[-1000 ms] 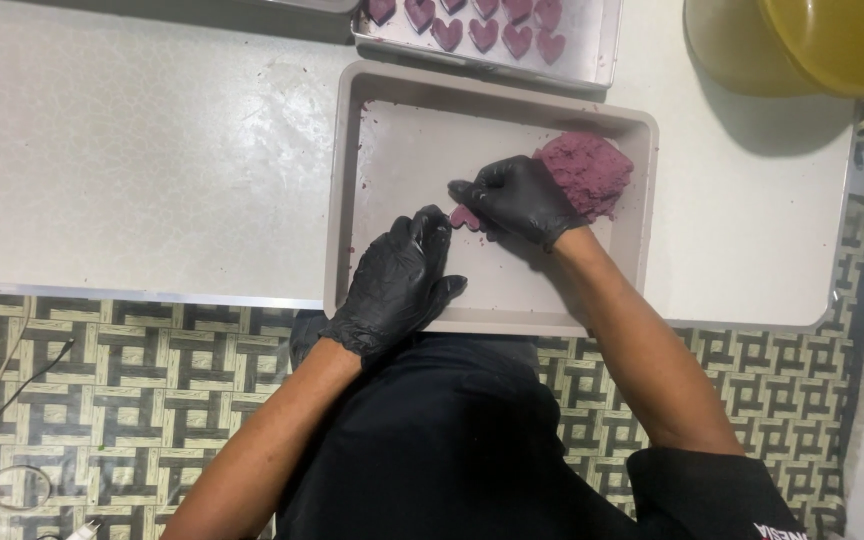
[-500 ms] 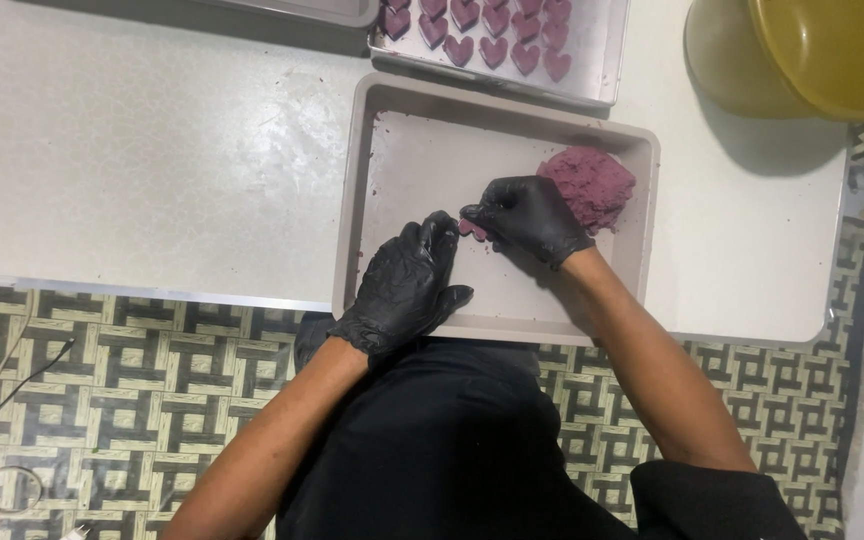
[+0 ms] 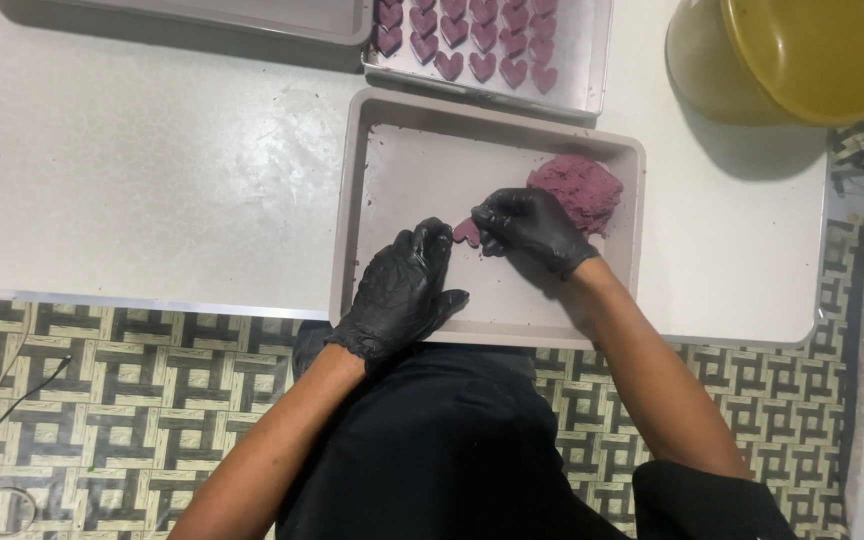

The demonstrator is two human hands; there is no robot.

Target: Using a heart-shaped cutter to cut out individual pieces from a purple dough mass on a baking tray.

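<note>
Left hand (image 3: 400,292) and right hand (image 3: 530,226) pinched a small purple dough piece (image 3: 466,231) over the beige tray (image 3: 397,175); soft dough risked tearing or deforming under uneven pressure.

Both gloves black: left hand (image 3: 400,295), right hand (image 3: 530,226). Dough lump (image 3: 576,192) at 2 o'clock of tray (image 3: 389,131): purple; tray beige. Heart pieces (image 3: 472,40), 12 o'clock: purple. Tabletop (image 3: 142,180) white. Bowl (image 3: 812,50) yellow. Floor (image 3: 122,400): olive/cream geometric ptn.
</note>
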